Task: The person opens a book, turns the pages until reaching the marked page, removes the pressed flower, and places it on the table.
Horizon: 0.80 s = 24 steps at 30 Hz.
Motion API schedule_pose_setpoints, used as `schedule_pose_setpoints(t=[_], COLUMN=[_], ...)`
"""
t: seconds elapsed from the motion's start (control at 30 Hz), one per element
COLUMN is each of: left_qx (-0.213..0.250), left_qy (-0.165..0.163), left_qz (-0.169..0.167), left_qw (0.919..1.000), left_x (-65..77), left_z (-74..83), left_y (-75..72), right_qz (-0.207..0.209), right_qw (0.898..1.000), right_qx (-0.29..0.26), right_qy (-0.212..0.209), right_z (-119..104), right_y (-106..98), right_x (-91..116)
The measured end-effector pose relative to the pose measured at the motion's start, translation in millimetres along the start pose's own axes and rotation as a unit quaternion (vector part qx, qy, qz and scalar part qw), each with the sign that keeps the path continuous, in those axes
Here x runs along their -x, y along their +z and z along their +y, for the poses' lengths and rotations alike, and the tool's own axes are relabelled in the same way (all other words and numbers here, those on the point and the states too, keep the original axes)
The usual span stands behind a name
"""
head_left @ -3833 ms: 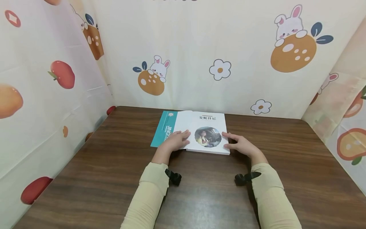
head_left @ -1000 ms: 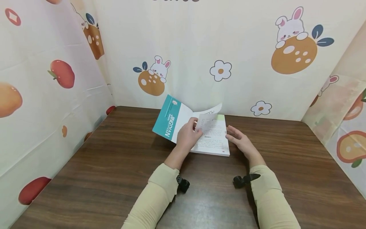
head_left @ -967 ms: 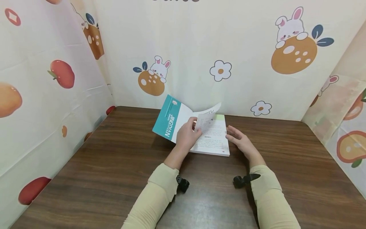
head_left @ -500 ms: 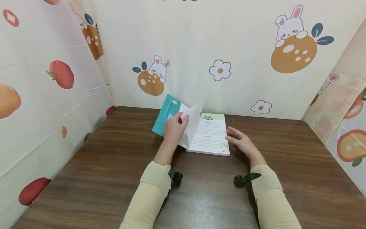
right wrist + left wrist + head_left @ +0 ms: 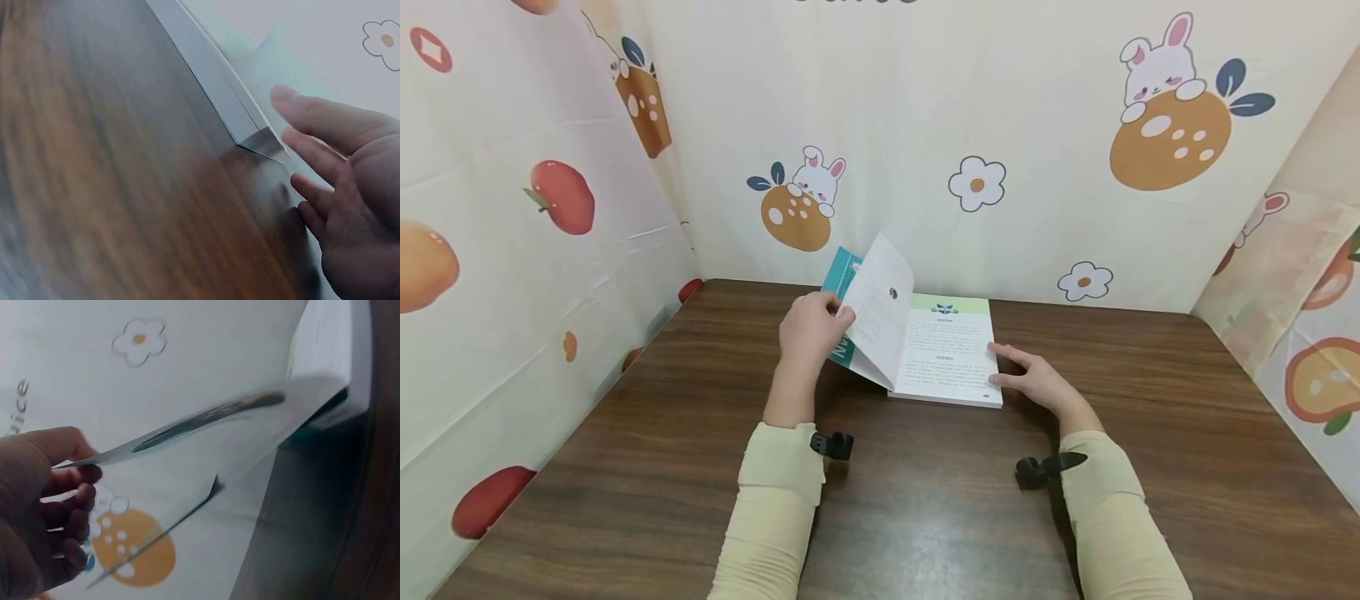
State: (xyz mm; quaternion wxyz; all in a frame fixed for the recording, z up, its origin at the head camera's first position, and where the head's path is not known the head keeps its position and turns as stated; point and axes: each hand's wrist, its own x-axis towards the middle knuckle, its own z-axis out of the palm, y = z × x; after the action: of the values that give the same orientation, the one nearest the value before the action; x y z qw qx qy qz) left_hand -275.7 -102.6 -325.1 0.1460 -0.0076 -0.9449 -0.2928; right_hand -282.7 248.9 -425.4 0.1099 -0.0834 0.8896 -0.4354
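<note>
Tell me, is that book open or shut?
The book is open: the left hand pinches a raised leaf, and a printed page faces up beside the right hand.

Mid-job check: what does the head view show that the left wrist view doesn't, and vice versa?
Head only: the right hand at the right edge of the book, and the small blue picture atop its flat page.
Left wrist only: the lower fingertips of the left hand, curled below the lifted page.
Both: the left hand pinching that page, the book, and the patterned backdrop.
</note>
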Motion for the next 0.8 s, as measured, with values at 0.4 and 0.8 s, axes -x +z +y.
schedule_pose_setpoints(t=[0.4,0.8], left_qx=[-0.006,0.002], left_qy=[-0.071,-0.135], left_qz=[-0.091,-0.201], left_qw=[0.9933,0.9701], left_x=[-2.9,-6.6], left_z=[-41.3,-76.7], left_y=[-16.2,-4.3], right_qz=[-0.009,-0.006], right_qw=[0.999,0.999], right_qx=[0.031,0.047], right_qy=[-0.026,-0.015], right_z=[-4,-5], right_y=[1,1], right_x=[0,-1])
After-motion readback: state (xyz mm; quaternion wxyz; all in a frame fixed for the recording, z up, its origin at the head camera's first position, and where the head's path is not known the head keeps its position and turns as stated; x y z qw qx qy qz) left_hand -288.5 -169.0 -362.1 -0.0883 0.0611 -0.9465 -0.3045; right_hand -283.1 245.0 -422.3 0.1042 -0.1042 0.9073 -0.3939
